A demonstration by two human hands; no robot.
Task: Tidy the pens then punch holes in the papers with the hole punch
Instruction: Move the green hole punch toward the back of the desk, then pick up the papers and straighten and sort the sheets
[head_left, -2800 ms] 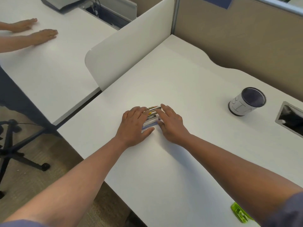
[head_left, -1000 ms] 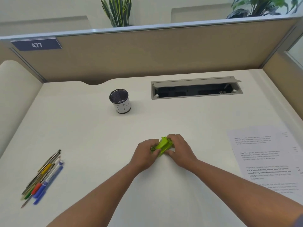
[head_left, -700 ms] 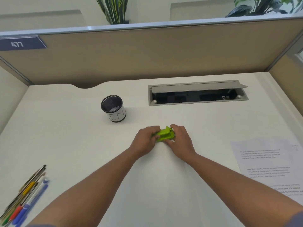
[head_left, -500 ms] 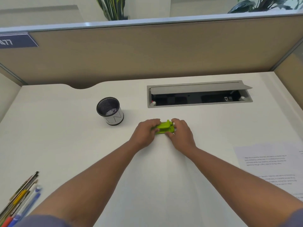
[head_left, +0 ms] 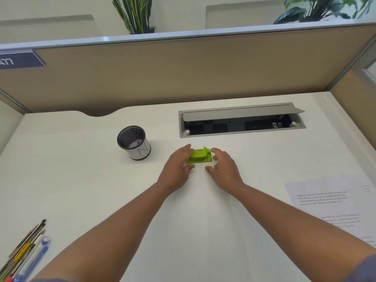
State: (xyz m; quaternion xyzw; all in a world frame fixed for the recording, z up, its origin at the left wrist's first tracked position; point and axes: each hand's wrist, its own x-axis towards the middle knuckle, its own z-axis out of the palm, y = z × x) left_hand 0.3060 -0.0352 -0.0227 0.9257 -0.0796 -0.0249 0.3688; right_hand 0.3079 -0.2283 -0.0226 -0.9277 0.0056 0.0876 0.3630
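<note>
On the white desk (head_left: 81,180), just in front of the open grey cable hatch (head_left: 242,121), sits the lime-green hole punch (head_left: 199,156), flat on its base with a hand on either side. At its left end the left hand (head_left: 176,169) lies with its fingers stretched forward and loosely spread, the fingertips (head_left: 188,148) touching or all but touching the punch's near corner — contact cannot be told for sure, and nothing is curled round the tool. At the other end the right hand (head_left: 223,169) has its fingers relaxed and slightly bent, spread apart, the forefinger tip just beside the right edge of the punch and the thumb pointing inward below it; it grips nothing. Both bare forearms reach in from the bottom of the view. Left of the punch and a little farther back stands a dark mesh pen cup (head_left: 134,142) with a white band, upright, something small and pale at its bottom. Well apart, at the lower left corner, the pens (head_left: 26,255) lie side by side in a neat slanted row — yellow, blue, red and dark barrels among them. Along the right edge of the desk lie the papers (head_left: 329,204), printed with short blocks of text too small to read. Behind the desk rises a tan partition (head_left: 183,74) bearing a dark blue number plate (head_left: 20,61), and leafy plants (head_left: 134,15) show above it.
</note>
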